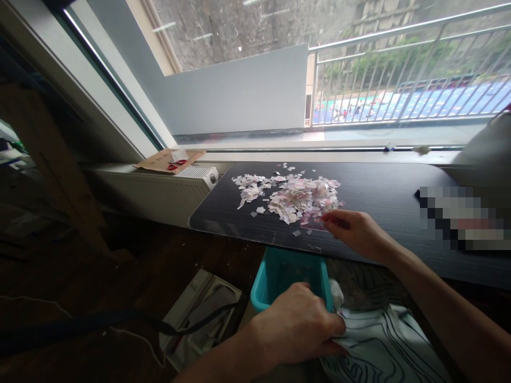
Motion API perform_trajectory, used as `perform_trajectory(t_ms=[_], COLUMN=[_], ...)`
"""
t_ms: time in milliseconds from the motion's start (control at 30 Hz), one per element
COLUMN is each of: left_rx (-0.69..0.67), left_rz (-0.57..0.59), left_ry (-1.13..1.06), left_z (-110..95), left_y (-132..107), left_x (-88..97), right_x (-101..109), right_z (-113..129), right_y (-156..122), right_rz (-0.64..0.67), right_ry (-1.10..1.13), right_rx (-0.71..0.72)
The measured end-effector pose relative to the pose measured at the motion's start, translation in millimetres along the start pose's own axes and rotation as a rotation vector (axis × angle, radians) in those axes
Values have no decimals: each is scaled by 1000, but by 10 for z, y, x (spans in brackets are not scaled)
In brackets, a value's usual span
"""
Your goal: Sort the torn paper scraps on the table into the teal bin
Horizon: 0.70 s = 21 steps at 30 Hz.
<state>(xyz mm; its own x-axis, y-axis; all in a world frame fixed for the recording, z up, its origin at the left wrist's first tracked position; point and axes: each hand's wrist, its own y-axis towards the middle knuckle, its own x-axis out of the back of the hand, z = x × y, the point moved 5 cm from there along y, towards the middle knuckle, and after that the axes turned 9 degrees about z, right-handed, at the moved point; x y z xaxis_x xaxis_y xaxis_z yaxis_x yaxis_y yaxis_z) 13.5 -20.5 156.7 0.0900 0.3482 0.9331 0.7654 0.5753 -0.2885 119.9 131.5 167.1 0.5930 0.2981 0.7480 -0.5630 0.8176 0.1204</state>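
Observation:
A loose heap of small torn scraps (301,197), white and pinkish, lies on a dark wood-grain tabletop (383,186). At the heap's near right edge, my right hand (353,229) pinches a thin, see-through pinkish card (313,221) low over the tabletop. Below the table's front edge stands a teal plastic bin (260,290), its mouth partly under the table. My left hand (295,322) is closed at the bin's near right rim, apparently gripping it; its fingertips are partly hidden. Beside that hand lies white cloth (383,340) with black wavy lines.
Red-handled scissors (178,165) rest on brown paper (154,160) above a white radiator (159,186) at the left. A box (199,319) sits on the floor, with a dark strap (131,319) crossing it. A blurred-out item (463,218) is at the table's right. Behind is a window.

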Motion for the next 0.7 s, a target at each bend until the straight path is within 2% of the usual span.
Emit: perform_trajectory(t_ms=[67,233,433,600,700], left_rx=[-8,-23,-15,-24,-17], left_rz=[-7,-8,-8,-13,-10], left_ry=[4,3,22,25,27], left_z=[-21,-46,-54,-61,-63], left_y=[30,75,79,71,67], left_x=[-9,-14,29,40,52], right_x=[-12,-72,78,-91,-126], right_z=[22,20,-173,-77,-37], right_y=[0,-59,-182,-220,-181], right_rz=[-10,115,-61,131,108], right_ry=[-6,35,-14,123,143], right_rx=[8,59,-57,5,11])
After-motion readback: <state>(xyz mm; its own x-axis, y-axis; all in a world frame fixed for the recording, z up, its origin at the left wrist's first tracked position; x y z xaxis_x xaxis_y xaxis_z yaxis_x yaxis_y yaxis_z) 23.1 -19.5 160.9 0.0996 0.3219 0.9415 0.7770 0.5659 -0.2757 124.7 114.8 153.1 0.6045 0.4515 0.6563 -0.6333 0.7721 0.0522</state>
